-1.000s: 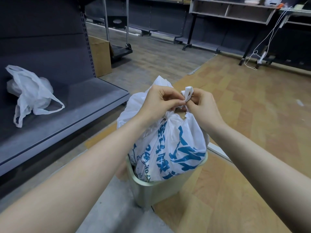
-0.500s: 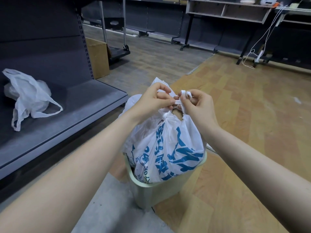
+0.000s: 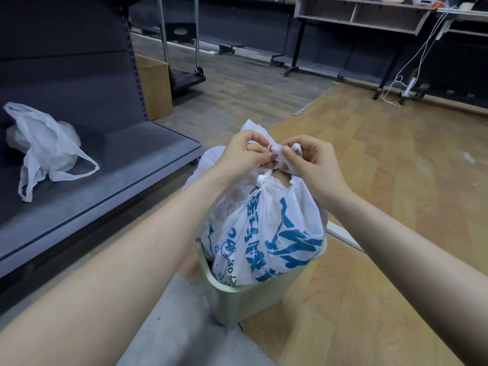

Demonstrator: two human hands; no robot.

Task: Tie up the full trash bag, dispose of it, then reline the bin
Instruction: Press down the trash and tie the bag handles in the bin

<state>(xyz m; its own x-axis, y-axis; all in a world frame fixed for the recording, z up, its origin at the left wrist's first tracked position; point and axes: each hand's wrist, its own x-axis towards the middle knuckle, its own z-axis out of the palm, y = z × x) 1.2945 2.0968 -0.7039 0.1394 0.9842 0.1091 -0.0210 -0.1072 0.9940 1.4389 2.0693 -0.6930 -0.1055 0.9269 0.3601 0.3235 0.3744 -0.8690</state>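
1. The trash bag [image 3: 266,228], white with blue print, sits in the pale green bin [image 3: 245,299], bulging well above the bin's rim. Its mouth is gathered to a neck directly above the bin, and one small knot is visible on that neck.
2. The left hand [image 3: 245,154] is just above the bag's neck, fingers curled, pinching a twisted white handle strip of the bag.
3. The right hand [image 3: 309,159] is level with the left hand and touching it at the fingertips; thumb and forefinger pinch the other handle strip, with a short white end standing up beside the knuckles.
4. A small gap in the bag mouth under the right hand shows brownish contents; what they are cannot be told.
5. The bin stands on the floor [image 3: 383,180], where wood-pattern boards meet a grey patch on the bin's near-left side.
6. A grey shelf [image 3: 126,165] runs to the left of the bin. A loose white plastic bag [image 3: 45,146] lies on it, well apart from the bin.
7. A cardboard box [image 3: 155,88] stands on the floor beyond the shelf's far end, farther from the bin.
8. Dark racking and a white cable [image 3: 412,62] are at the far right, well beyond the bin.
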